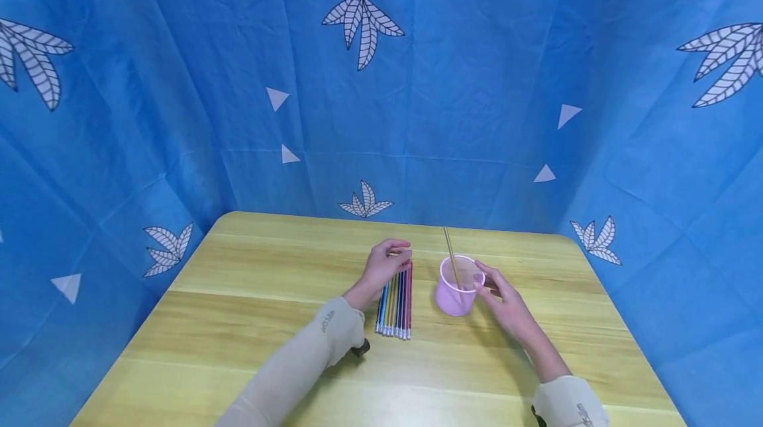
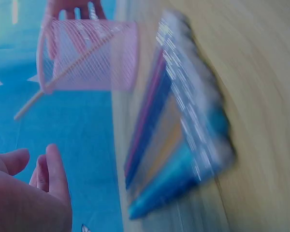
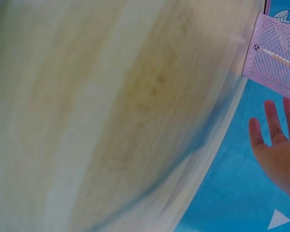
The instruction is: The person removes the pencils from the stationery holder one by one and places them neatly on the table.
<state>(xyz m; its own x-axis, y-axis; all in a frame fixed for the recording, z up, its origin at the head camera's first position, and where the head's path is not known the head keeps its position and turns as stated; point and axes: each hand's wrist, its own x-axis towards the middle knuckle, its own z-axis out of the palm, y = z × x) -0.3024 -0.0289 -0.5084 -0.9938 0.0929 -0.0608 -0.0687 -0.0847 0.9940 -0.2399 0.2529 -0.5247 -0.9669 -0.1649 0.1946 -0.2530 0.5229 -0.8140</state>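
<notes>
A pink mesh pencil cup point(image 1: 454, 299) stands upright on the table, and one gold-coloured pencil point(image 1: 451, 249) leans in it, its upper end well above the rim. My right hand point(image 1: 504, 299) is at the cup's right side, with thumb and fingertips right at the rim and fingers fairly straight in the right wrist view. Several pencils point(image 1: 396, 308) in blue, yellow, dark and red lie side by side left of the cup, eraser ends toward me. Over their far ends is my left hand point(image 1: 383, 265), with a gap between thumb and fingers and nothing held.
The wooden table point(image 1: 268, 268) has rounded far corners. A blue patterned curtain point(image 1: 453, 96) hangs behind it and along both sides. The left sleeve point(image 1: 304, 354) reaches over the table just left of the pencils.
</notes>
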